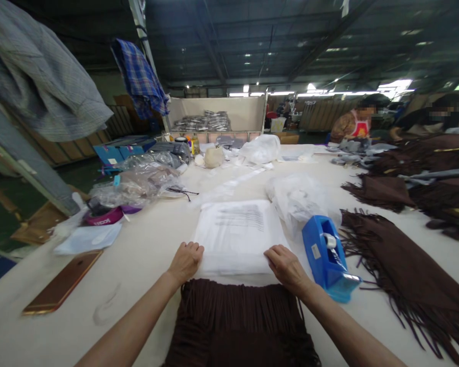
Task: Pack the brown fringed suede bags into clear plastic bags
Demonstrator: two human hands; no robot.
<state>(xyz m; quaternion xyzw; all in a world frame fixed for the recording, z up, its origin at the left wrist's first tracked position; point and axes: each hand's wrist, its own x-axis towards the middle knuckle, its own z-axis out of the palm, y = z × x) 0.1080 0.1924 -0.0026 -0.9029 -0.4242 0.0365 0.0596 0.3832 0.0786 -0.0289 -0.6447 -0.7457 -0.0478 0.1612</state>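
from afar i am gripping the white bag [237, 232] by its sides, left hand [186, 261] and right hand [285, 265] curled narrow, apparently straightening it on the table [153, 229] beyond the fringed cloth [245, 326], the next move probably calling for an even pull.

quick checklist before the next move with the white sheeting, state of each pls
1. Left hand at the white sheeting's left edge: ok.
2. Right hand at its right edge: ok.
3. Smartphone apart from the sheeting: ok.
4. Blue tape dispenser on the right-hand side: ok.
5. Brown fringed fabric clear of the sheeting: cannot tell, edges nearly meet.
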